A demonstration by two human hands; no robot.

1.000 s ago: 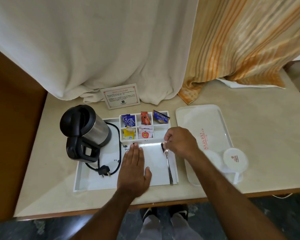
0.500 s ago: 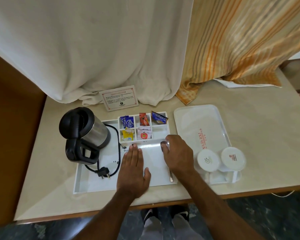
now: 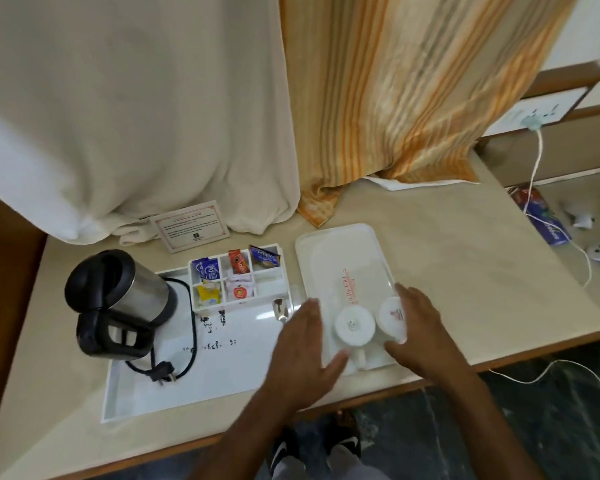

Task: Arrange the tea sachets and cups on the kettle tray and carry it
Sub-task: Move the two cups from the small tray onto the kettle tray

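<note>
The white kettle tray [image 3: 222,368] lies on the table with a black and steel kettle [image 3: 118,299] at its left end. Several tea sachets [image 3: 237,271] stand in the compartments along the tray's far edge, and a spoon [image 3: 280,311] rests on it near my left hand. Two upturned white cups [image 3: 354,326] [image 3: 391,315] stand on a second white tray [image 3: 347,258] to the right. My left hand [image 3: 305,351] is spread beside the left cup, my right hand [image 3: 421,330] against the right cup. I cannot tell whether either cup is gripped.
A printed card [image 3: 189,225] leans against the white curtain behind the kettle tray. A striped orange curtain [image 3: 412,116] hangs down onto the table. A white cable [image 3: 534,168] runs from a wall socket at the right. The table's front edge is near my hands.
Both hands have left the kettle tray and moved right to the two cups on the other tray. The spoon now lies free on the kettle tray. The view has swung right.
</note>
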